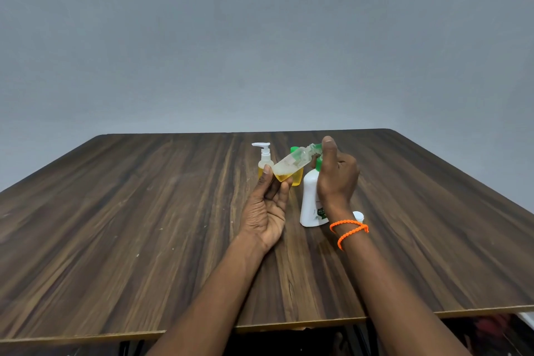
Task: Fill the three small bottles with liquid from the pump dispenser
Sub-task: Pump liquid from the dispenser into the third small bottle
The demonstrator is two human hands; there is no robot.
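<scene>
Clear small bottle (291, 163) tilted above desk (144, 225), base pinched by left hand (267, 211) fingertips. Neck met at green pump dispenser (313, 199) nozzle, pressed under right hand (336, 176). Mouth best kept under spout, pumped slowly.

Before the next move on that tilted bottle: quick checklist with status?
1. Left hand holds base of clear small bottle: ok, fingertips pinch its lower end.
2. Right hand at bottle's neck: ok; whether the green cap is on or off, cannot tell, fingers hide it.
3. Bottle upright: not ok, tilted, neck up toward the right.
4. Fill level: not ok, only a little yellow liquid at the bottom.
5. Pump dispenser upright on table: ok, untouched.
6. White bottle standing clear of hands: not ok, right beside the right wrist; tip risk.
</scene>
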